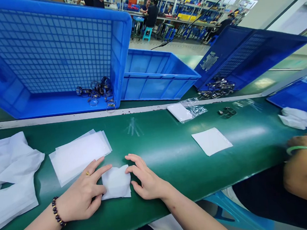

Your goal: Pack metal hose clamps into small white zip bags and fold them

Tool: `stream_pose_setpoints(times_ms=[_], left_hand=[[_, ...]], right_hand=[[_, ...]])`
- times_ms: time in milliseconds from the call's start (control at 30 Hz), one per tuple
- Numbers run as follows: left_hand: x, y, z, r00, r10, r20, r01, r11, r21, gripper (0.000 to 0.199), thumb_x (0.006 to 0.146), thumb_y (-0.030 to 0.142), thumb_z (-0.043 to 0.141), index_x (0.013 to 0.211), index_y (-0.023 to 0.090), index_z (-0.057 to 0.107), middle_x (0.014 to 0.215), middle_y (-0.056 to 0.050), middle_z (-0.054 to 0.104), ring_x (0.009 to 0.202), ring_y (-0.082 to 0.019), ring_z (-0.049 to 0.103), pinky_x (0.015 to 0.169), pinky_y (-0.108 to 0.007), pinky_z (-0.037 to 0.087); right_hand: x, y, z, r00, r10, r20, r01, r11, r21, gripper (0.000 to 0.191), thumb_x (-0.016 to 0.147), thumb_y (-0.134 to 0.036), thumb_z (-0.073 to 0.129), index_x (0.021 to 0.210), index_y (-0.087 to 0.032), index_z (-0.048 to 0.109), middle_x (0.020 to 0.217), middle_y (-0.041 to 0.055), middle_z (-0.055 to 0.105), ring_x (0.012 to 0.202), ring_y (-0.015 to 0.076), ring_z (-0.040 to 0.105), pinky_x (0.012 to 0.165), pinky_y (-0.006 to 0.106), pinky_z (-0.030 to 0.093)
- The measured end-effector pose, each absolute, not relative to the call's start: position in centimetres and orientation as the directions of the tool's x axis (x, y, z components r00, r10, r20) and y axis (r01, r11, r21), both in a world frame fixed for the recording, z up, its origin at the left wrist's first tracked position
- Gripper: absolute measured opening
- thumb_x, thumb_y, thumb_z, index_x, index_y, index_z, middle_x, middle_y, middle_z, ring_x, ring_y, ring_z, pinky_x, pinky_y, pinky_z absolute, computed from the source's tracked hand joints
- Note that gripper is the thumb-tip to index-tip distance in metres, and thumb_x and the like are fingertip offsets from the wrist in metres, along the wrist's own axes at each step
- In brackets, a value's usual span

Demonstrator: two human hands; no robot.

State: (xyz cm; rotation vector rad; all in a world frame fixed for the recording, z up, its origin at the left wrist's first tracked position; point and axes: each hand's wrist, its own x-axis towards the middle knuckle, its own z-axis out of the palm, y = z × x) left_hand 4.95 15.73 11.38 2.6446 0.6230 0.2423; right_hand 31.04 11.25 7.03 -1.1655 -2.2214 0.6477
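A small white wrapped packet point(117, 183) lies on the green table between my hands. My left hand point(88, 189) rests at its left edge, fingers apart, with a ring and a beaded bracelet on that arm. On the packet's right side, my right hand point(146, 178) is curved with its fingers apart, a fingertip at the packet's upper right corner. What is inside the packet is hidden. Just behind my left hand is a stack of white sheets point(80, 152). Folded white wrappings point(11, 170) are heaped at the far left.
Blue crates point(54, 56) with metal clamps point(100, 91) stand along the back edge. Thin clear strips point(134, 127), a plastic bag with white sheets point(180, 111), a white sheet stack point(212, 141) and a loose clamp point(228, 112) lie rightward. A person's arm point(302, 172) is at right.
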Motion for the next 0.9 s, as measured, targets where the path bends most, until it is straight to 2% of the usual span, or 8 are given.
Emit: stream_pose_setpoints(times_ms=[167,500,700,767,900], left_hand=[[4.9,15.7,11.2,0.879,0.470,0.084,0.390,-0.807,0.443,0.017,0.072,0.009,0.051,0.069,0.019,0.064,0.142,-0.002,0.032,0.134,-0.037,0.012,0.106,-0.058,0.024],[5.2,15.8,11.0,0.871,0.485,0.074,0.402,-0.792,0.459,0.014,0.077,0.017,0.053,0.068,0.018,0.064,0.140,-0.003,0.033,0.134,-0.035,0.013,0.107,-0.051,0.027],[5.7,15.6,10.1,0.847,0.523,0.096,0.441,-0.791,0.425,0.021,0.082,0.028,0.053,0.068,0.018,0.064,0.135,-0.006,0.039,0.133,-0.034,0.018,0.104,-0.050,0.031],[5.8,15.6,9.8,0.837,0.538,0.105,0.455,-0.789,0.414,0.022,0.083,0.029,0.052,0.067,0.018,0.063,0.134,-0.006,0.040,0.132,-0.034,0.019,0.103,-0.050,0.032],[5.8,15.6,9.8,0.826,0.552,0.115,0.467,-0.783,0.410,0.022,0.083,0.024,0.050,0.067,0.017,0.062,0.133,-0.007,0.041,0.132,-0.034,0.020,0.101,-0.049,0.036]], right_hand=[[31.1,11.2,7.2,-0.484,0.847,0.221,0.566,0.495,-0.660,0.048,0.060,-0.009,0.052,0.107,-0.017,0.042,0.133,0.0154,0.028,0.130,0.0311,0.020,0.102,0.052,0.026],[30.7,11.3,6.7,-0.475,0.841,0.259,0.572,0.519,-0.635,0.040,0.067,-0.016,0.058,0.104,-0.017,0.044,0.129,0.0165,0.033,0.128,0.0308,0.024,0.101,0.052,0.027],[29.9,11.5,6.4,-0.438,0.843,0.313,0.579,0.531,-0.619,0.051,0.069,-0.039,0.066,0.108,-0.018,0.041,0.126,0.0175,0.036,0.125,0.0321,0.029,0.099,0.052,0.030],[29.8,11.5,6.5,-0.437,0.844,0.309,0.579,0.528,-0.622,0.049,0.069,-0.035,0.066,0.109,-0.018,0.041,0.126,0.0170,0.037,0.126,0.0314,0.029,0.099,0.051,0.030],[30.0,11.4,6.8,-0.460,0.842,0.282,0.564,0.522,-0.640,0.047,0.067,-0.014,0.054,0.111,-0.017,0.040,0.129,0.0155,0.034,0.128,0.0299,0.026,0.101,0.051,0.027]])
